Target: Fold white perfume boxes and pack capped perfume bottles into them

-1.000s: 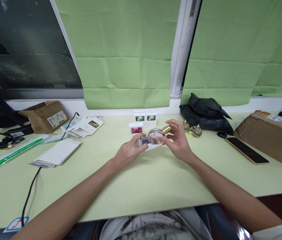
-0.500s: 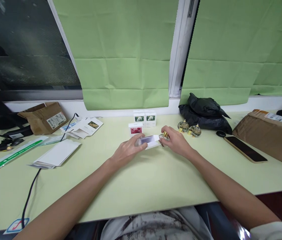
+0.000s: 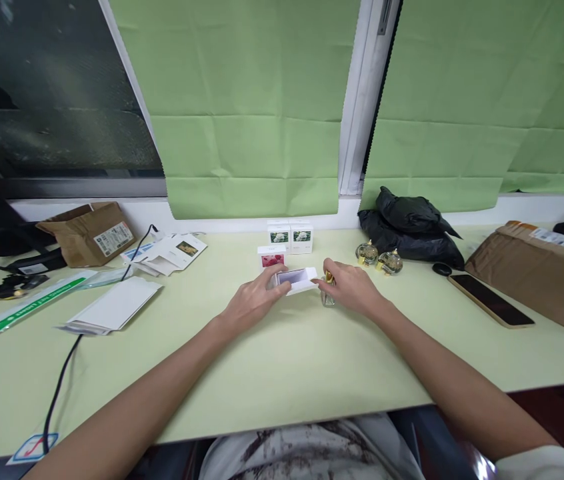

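My left hand [image 3: 258, 294] grips a small white box [image 3: 300, 285] by its left end. The box lies tilted with its open inside facing up. Just right of it, my right hand [image 3: 349, 285] is closed round the gold cap of a small glass perfume bottle [image 3: 328, 298], whose clear body hangs below the fingers. Behind the box stand a white box with a red picture [image 3: 271, 256] and two white boxes with white-flower pictures [image 3: 290, 237]. Two round glass bottles with gold parts [image 3: 379, 257] lie to the right of my right hand.
A black plastic bag [image 3: 409, 230], a phone [image 3: 491, 299] and a brown paper parcel [image 3: 542, 273] occupy the right side. On the left are an opened brown carton [image 3: 93, 233], flattened white boxes [image 3: 112, 307], a green-labelled plastic sleeve [image 3: 32, 309] and a black cable [image 3: 62, 380].
The perfume bottle has swung from pointing at the box to hanging more upright, base down. My right hand has shifted slightly downward, while the white box has moved slightly left and up.
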A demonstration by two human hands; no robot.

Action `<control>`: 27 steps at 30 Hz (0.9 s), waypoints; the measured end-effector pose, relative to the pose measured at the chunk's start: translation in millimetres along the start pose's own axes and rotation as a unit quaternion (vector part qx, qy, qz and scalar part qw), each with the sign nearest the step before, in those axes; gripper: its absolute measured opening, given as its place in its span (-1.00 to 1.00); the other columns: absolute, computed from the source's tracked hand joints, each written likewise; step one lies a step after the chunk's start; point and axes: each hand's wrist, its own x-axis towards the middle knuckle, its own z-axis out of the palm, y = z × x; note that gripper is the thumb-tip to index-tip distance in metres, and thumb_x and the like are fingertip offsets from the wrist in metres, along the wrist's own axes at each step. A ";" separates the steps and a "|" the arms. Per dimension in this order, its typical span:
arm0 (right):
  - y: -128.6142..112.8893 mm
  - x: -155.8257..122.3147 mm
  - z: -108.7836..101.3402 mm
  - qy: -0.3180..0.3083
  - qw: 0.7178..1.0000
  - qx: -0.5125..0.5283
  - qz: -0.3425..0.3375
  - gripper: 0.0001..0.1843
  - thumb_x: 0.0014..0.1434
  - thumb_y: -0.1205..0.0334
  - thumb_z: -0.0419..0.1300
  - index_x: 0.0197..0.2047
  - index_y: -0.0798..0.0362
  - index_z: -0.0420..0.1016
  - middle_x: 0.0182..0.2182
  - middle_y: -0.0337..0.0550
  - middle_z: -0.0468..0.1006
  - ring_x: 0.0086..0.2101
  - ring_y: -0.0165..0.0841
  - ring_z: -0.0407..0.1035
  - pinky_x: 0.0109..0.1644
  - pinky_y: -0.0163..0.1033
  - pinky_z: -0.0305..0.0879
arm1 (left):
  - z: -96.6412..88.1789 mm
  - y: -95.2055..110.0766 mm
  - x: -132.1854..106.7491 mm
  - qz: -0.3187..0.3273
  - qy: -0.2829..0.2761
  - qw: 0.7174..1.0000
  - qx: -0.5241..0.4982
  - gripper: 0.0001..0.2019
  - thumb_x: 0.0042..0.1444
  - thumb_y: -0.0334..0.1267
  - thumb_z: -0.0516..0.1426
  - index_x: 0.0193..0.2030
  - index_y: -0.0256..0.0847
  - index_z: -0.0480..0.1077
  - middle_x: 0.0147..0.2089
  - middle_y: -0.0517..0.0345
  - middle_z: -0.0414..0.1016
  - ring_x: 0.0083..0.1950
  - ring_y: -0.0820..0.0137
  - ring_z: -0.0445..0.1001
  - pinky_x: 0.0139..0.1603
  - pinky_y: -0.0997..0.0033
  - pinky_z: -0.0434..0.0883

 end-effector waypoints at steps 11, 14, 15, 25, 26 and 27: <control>13.3 2.8 -1.6 -0.006 0.999 0.034 0.005 -0.73 0.44 -0.04 0.08 -0.22 -0.05 0.34 -0.43 -0.21 0.57 -0.42 -0.28 0.39 -0.36 -0.26 -0.05 | -2.0 0.3 2.1 0.040 0.007 0.996 0.075 -0.66 0.44 -0.32 0.03 0.27 0.11 0.32 0.44 0.02 0.22 0.00 0.33 0.52 -0.20 0.38 0.50; 17.5 5.8 0.7 0.011 0.999 0.034 0.018 -0.63 0.39 -0.15 0.15 -0.28 -0.04 0.33 -0.43 -0.21 0.55 -0.42 -0.28 0.37 -0.37 -0.25 -0.05 | -1.3 0.1 1.5 0.058 0.006 0.995 0.086 -0.64 0.43 -0.37 0.00 0.27 0.10 0.30 0.44 -0.02 0.21 0.01 0.33 0.52 -0.26 0.39 0.50; 19.3 6.5 1.2 0.017 0.999 0.043 0.013 -0.62 0.38 -0.16 0.17 -0.28 -0.04 0.33 -0.42 -0.21 0.55 -0.42 -0.29 0.36 -0.36 -0.26 -0.03 | -0.5 -0.5 1.1 0.060 0.005 0.994 0.090 -0.64 0.43 -0.37 -0.01 0.27 0.09 0.30 0.45 -0.03 0.20 0.01 0.32 0.52 -0.26 0.39 0.50; 30.2 5.8 -5.1 -0.034 0.982 0.177 -0.050 -0.72 0.32 -0.08 0.26 -0.18 -0.03 0.46 -0.23 -0.20 0.57 -0.35 -0.34 0.38 -0.25 -0.27 0.18 | 2.9 -4.8 0.3 0.086 0.016 0.995 0.048 -0.67 0.42 -0.40 -0.01 0.19 0.05 0.36 0.45 0.00 0.22 0.23 0.26 0.48 -0.04 0.26 0.59; 30.1 5.3 -5.9 -0.051 0.982 0.179 -0.039 -0.71 0.32 -0.09 0.26 -0.18 -0.04 0.47 -0.28 -0.22 0.58 -0.37 -0.34 0.38 -0.29 -0.27 0.16 | 2.5 -5.0 0.2 0.085 0.016 0.996 0.029 -0.68 0.41 -0.41 0.00 0.17 0.05 0.37 0.45 0.01 0.23 0.25 0.25 0.48 -0.01 0.24 0.60; 30.0 4.9 -6.3 -0.064 0.981 0.180 -0.029 -0.72 0.31 -0.09 0.26 -0.19 -0.04 0.47 -0.32 -0.24 0.58 -0.39 -0.33 0.37 -0.32 -0.28 0.14 | 2.3 -5.4 -0.1 0.081 0.015 0.997 0.012 -0.68 0.40 -0.41 0.02 0.16 0.06 0.38 0.44 0.04 0.25 0.27 0.24 0.47 0.02 0.22 0.60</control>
